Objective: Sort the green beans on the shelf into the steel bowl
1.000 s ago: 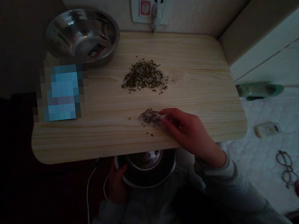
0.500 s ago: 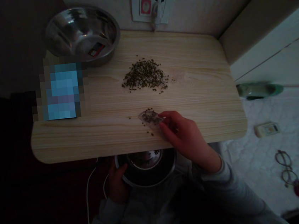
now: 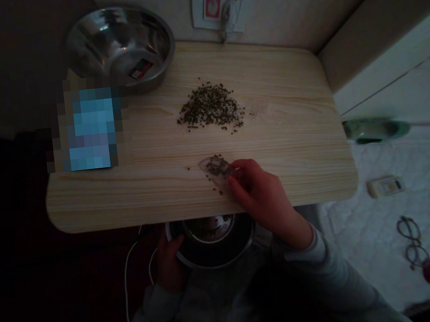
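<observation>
My right hand (image 3: 262, 192) pinches a thin, clear plastic sheet (image 3: 204, 164) near the front edge of the wooden table. Several small dark green beans (image 3: 219, 164) show under or through the sheet, and a few lie loose around it. Farther back is a larger heap of the same beans (image 3: 209, 105), spread on the tabletop. Below the front edge, my left hand (image 3: 170, 260) grips the left rim of a dark round pan (image 3: 213, 253) with a pale rim. The table partly hides this pan, and some dark specks show on its shiny middle.
A steel bowl (image 3: 167, 68) stands at the table's (image 3: 288, 122) back left, beside a blurred-out blue screen (image 3: 90, 128). A plug sits in the wall socket (image 3: 226, 3). On white bedding at right lie a green bottle (image 3: 376, 130), a small white device (image 3: 386, 186) and glasses (image 3: 411, 243).
The view has shifted very slightly. My right hand and the plastic sheet stay almost in the same spot, and my left hand still holds the pan.
</observation>
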`<state>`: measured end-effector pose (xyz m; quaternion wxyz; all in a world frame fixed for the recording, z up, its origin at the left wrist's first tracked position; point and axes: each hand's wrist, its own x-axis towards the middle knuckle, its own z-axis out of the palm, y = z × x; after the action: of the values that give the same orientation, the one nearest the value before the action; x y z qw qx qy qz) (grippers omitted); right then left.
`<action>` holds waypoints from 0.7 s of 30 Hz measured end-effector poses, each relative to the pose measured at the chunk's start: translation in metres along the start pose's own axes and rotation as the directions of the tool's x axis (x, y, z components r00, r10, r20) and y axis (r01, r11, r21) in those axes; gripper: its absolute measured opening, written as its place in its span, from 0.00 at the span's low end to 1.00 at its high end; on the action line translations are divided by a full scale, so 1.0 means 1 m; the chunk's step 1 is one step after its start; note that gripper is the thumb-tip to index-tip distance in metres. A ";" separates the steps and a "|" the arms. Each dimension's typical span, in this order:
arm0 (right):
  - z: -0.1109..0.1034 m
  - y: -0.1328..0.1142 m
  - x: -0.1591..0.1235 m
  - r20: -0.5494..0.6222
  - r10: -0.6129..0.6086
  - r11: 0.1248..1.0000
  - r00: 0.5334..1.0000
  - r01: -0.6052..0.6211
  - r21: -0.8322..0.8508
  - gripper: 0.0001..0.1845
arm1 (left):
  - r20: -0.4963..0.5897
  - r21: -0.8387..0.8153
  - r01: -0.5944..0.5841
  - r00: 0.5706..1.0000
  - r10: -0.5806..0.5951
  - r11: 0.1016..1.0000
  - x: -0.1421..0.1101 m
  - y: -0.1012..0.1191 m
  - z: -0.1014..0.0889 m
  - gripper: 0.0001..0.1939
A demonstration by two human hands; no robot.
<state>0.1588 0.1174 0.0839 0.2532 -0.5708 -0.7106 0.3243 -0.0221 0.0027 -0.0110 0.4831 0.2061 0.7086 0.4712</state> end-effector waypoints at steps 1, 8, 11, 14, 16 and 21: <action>0.001 0.000 0.001 -0.004 0.002 1.000 1.000 -0.002 -0.003 0.12 | 0.003 0.000 0.003 1.000 -0.003 1.000 0.000 -0.001 0.000 0.12; 0.003 -0.003 0.012 0.030 0.009 1.000 1.000 -0.008 -0.021 0.11 | -0.020 0.112 -0.150 0.988 0.153 0.982 0.004 0.001 -0.013 0.06; 0.002 -0.005 0.020 0.061 -0.028 0.998 0.998 0.032 -0.062 0.11 | -0.032 0.155 -0.168 0.984 0.175 0.973 0.007 0.000 -0.021 0.08; 0.001 -0.005 0.025 0.086 -0.052 0.994 0.995 0.060 -0.095 0.12 | -0.027 0.170 -0.189 0.980 0.196 0.967 0.011 -0.001 -0.025 0.09; 0.000 -0.006 0.028 0.103 -0.058 0.992 0.993 0.070 -0.109 0.12 | -0.029 0.173 -0.197 0.978 0.205 0.965 0.015 -0.002 -0.026 0.08; -0.002 -0.007 0.032 0.133 -0.103 0.986 0.986 0.119 -0.115 0.12 | -0.067 0.145 -0.238 0.966 0.249 0.960 0.021 -0.004 -0.029 0.08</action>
<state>0.1486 0.1481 0.0897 0.1901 -0.5230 -0.7744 0.3011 -0.0563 0.0027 -0.0218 0.3756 0.3039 0.7282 0.4861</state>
